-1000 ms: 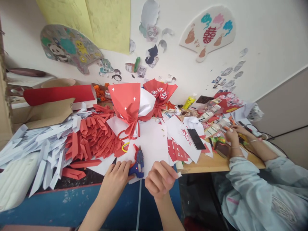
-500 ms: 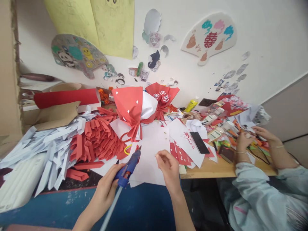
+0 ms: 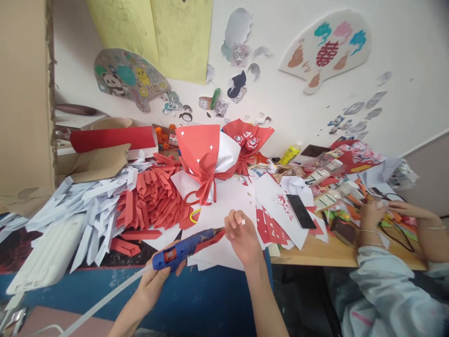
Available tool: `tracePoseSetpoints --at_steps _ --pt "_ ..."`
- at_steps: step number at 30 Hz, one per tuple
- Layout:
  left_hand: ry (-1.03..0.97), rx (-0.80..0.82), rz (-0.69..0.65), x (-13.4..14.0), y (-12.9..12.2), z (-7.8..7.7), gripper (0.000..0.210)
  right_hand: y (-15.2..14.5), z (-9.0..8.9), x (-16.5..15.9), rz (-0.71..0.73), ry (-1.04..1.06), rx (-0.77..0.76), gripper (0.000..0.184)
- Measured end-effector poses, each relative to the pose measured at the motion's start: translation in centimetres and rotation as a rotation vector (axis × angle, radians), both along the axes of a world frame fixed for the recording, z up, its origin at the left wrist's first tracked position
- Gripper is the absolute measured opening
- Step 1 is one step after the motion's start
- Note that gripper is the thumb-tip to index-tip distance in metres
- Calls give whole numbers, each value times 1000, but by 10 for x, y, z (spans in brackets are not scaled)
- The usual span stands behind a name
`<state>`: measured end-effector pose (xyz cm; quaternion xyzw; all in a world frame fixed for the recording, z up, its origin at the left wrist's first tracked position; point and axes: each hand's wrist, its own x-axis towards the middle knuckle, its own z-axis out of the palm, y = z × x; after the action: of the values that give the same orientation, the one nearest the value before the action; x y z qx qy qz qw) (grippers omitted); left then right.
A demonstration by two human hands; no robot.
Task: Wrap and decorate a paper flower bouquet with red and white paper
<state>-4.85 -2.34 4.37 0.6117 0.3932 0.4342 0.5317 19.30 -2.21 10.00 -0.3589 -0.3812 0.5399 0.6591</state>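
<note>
In my left hand (image 3: 154, 281) is a blue hot glue gun (image 3: 180, 250), its fingers closed round the grip. A long pale glue stick (image 3: 105, 299) sticks out of the gun's back end, and the nozzle points right. Just beyond the nozzle, my right hand (image 3: 242, 241) is raised with curled fingers, pinching a tiny white piece (image 3: 243, 222); its kind is too small to make out. Below both hands lie white paper sheets (image 3: 229, 201). Behind them stands a red and white paper-wrapped bouquet (image 3: 199, 154), with scissors' yellow handle (image 3: 194, 215) near its base.
Piles of folded white paper strips (image 3: 94, 206) and folded red strips (image 3: 150, 196) cover the left side. A black phone (image 3: 300, 211) rests on paper at the right. Farther right, a co-worker's hands (image 3: 373, 215) work among bottles and scraps. A cardboard panel (image 3: 26, 93) stands at far left.
The glue gun has swung from pointing up to pointing right, toward my right hand. My right hand has turned, and its white piece now shows. The view has shifted left.
</note>
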Motion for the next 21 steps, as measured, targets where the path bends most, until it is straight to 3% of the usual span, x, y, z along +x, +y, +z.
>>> tracePoseSetpoints --at_steps 2,5,11,21 --pt "-57 -57 -64 2 -2 2 64 2 -3 -2 155 142 5 54" --pt "-61 -109 -90 2 -7 6 64 5 -6 -9 247 220 22 57" --pt "-21 -139 -52 -4 -18 9 58 10 -10 -13 339 246 64 51" --pt "-93 -12 -59 2 -19 13 52 10 -14 -2 376 134 172 38"
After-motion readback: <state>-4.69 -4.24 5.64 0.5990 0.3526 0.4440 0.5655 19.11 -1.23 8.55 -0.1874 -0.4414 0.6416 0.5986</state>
